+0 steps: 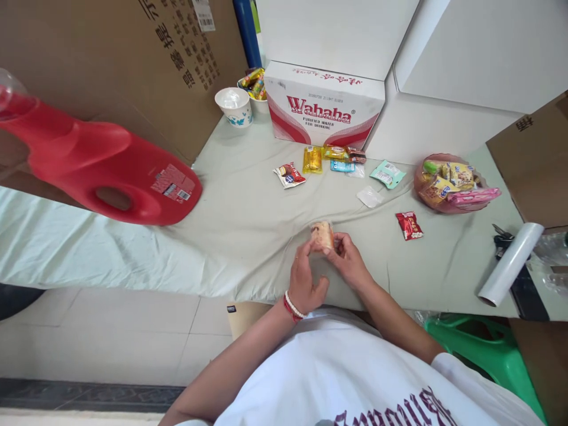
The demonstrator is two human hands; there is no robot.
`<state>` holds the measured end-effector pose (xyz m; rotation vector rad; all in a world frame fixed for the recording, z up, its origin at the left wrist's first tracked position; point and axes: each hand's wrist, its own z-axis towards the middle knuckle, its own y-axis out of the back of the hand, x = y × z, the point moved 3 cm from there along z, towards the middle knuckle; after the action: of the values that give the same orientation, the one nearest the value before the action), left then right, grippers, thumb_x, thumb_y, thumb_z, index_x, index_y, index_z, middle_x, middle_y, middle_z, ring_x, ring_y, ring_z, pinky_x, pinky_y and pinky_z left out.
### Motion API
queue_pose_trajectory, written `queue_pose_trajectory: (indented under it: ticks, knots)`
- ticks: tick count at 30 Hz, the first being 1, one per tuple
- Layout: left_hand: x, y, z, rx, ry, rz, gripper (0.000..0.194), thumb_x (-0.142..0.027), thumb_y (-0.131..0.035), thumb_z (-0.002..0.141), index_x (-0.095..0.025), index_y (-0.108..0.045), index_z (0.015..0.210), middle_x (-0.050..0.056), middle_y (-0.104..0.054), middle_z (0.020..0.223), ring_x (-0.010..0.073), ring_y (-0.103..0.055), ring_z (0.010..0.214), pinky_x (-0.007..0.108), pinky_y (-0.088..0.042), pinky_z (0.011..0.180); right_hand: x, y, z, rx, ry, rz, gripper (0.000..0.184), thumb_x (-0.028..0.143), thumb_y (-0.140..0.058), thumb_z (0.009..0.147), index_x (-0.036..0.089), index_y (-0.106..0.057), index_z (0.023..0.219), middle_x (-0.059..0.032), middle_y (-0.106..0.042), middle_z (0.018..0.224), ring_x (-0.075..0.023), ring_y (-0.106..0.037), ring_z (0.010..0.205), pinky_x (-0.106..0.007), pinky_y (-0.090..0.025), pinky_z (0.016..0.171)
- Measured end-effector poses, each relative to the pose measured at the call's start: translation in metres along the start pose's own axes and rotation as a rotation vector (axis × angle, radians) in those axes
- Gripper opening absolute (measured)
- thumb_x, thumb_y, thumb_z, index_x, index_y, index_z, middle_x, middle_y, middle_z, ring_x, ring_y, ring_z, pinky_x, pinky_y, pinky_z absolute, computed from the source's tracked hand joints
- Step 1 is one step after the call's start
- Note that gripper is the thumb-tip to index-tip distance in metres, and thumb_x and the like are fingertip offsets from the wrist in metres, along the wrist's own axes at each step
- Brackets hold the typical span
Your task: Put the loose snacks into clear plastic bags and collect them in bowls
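Note:
A small, pale brown cake or bread roll (322, 235) with darker spots, seemingly in a clear wrapper, is held just above the cloth near the table's front edge. My right hand (348, 258) pinches its right side between thumb and fingers. Against its lower left side rest the fingertips of my left hand (306, 277), whose thumb stands away from it. Beyond my hands lie a red and white snack packet (289, 176), yellow packets (312, 160), a light green packet (387, 174), a clear wrapper (370, 197) and a small red packet (410, 226).
A large red jug (110, 171) leans in at left. Paper cups (234, 107) stand beside a Wahaba-style printed water carton (326, 106) at the back. To the right are a pink bowl (421, 192) of snacks, a plastic film roll (510, 265) and a green stool (488, 349) below.

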<state>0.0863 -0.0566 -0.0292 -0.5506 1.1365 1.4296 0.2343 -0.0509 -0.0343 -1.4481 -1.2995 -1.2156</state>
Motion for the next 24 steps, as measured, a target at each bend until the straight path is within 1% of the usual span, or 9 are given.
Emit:
queue_pose_trajectory:
  ticks: [5, 9, 11, 14, 16, 17, 19, 22, 24]
  knots:
    - [0.006, -0.009, -0.010, 0.100, -0.001, -0.244, 0.081, -0.008, -0.058, 0.071, -0.022, -0.036, 0.148, 0.015, -0.055, 0.139, 0.0304, -0.055, 0.132, 0.055, -0.044, 0.115, -0.003, 0.017, -0.002, 0.013, -0.061, 0.052, 0.052, 0.051, -0.080, 0.079, 0.025, -0.060, 0.119, -0.0064, -0.068, 0.120, -0.0223, -0.064, 0.106, -0.037, -0.049, 0.097]
    - [0.009, -0.008, -0.004, 0.152, 0.104, -0.580, 0.068, -0.009, -0.058, 0.077, -0.025, -0.038, 0.140, 0.013, -0.061, 0.137, 0.0271, -0.052, 0.140, 0.056, -0.039, 0.120, -0.006, 0.027, -0.003, 0.053, -0.097, 0.196, 0.054, 0.047, -0.086, 0.074, 0.025, -0.064, 0.118, -0.0049, -0.071, 0.118, -0.0216, -0.065, 0.106, -0.037, -0.050, 0.098]
    - [0.007, -0.007, 0.000, 0.176, 0.166, -0.684, 0.062, -0.012, -0.059, 0.081, -0.026, -0.039, 0.137, 0.012, -0.065, 0.131, 0.0269, -0.052, 0.140, 0.058, -0.039, 0.121, -0.011, 0.028, -0.003, 0.067, -0.108, 0.255, 0.055, 0.047, -0.088, 0.072, 0.025, -0.065, 0.116, -0.0041, -0.072, 0.114, -0.0211, -0.066, 0.104, -0.037, -0.051, 0.098]
    - [0.003, -0.004, 0.005, 0.218, 0.246, -0.686, 0.058, -0.016, -0.060, 0.084, -0.027, -0.038, 0.137, 0.013, -0.066, 0.129, 0.0274, -0.057, 0.137, 0.060, -0.043, 0.118, -0.014, 0.033, -0.005, 0.052, -0.115, 0.283, 0.057, 0.048, -0.088, 0.071, 0.025, -0.066, 0.117, -0.0046, -0.073, 0.115, -0.0219, -0.067, 0.104, -0.039, -0.053, 0.097]
    - [0.005, 0.004, 0.005, 0.206, 0.271, -0.570, 0.056, -0.019, -0.060, 0.086, -0.027, -0.039, 0.137, 0.014, -0.064, 0.132, 0.0274, -0.059, 0.134, 0.059, -0.047, 0.115, -0.006, 0.050, -0.006, -0.022, -0.080, 0.244, 0.059, 0.048, -0.087, 0.071, 0.026, -0.064, 0.121, -0.0062, -0.072, 0.119, -0.0231, -0.068, 0.104, -0.042, -0.055, 0.096]
    - [0.009, 0.012, 0.004, 0.175, 0.286, -0.482, 0.054, -0.020, -0.061, 0.087, -0.026, -0.040, 0.136, 0.015, -0.062, 0.133, 0.0274, -0.060, 0.133, 0.058, -0.049, 0.114, 0.003, 0.066, -0.006, -0.084, -0.041, 0.201, 0.060, 0.048, -0.087, 0.072, 0.027, -0.063, 0.123, -0.0071, -0.070, 0.122, -0.0237, -0.068, 0.104, -0.042, -0.055, 0.095]
    - [0.024, 0.033, 0.000, 0.073, 0.330, -0.273, 0.051, -0.024, -0.062, 0.087, -0.024, -0.042, 0.134, 0.015, -0.062, 0.131, 0.0273, -0.062, 0.128, 0.056, -0.051, 0.112, 0.029, 0.115, -0.001, -0.253, 0.073, 0.064, 0.062, 0.047, -0.084, 0.075, 0.029, -0.058, 0.128, -0.0085, -0.068, 0.127, -0.0250, -0.067, 0.106, -0.044, -0.057, 0.092]
    - [0.053, 0.066, -0.008, -0.083, 0.439, 0.018, 0.046, -0.031, -0.065, 0.085, -0.020, -0.047, 0.127, 0.012, -0.066, 0.117, 0.0255, -0.069, 0.109, 0.053, -0.056, 0.103, 0.081, 0.214, 0.021, -0.581, 0.280, -0.298, 0.061, 0.051, -0.070, 0.086, 0.029, -0.050, 0.139, -0.0128, -0.062, 0.134, -0.0282, -0.066, 0.112, -0.045, -0.058, 0.086]
    - [0.068, 0.079, -0.013, -0.130, 0.496, 0.102, 0.042, -0.034, -0.063, 0.086, -0.019, -0.050, 0.123, 0.009, -0.067, 0.107, 0.0233, -0.071, 0.096, 0.049, -0.060, 0.094, 0.110, 0.271, 0.050, -0.715, 0.320, -0.611, 0.058, 0.047, -0.059, 0.094, 0.023, -0.046, 0.145, -0.0162, -0.065, 0.125, -0.0284, -0.067, 0.108, -0.044, -0.058, 0.083]
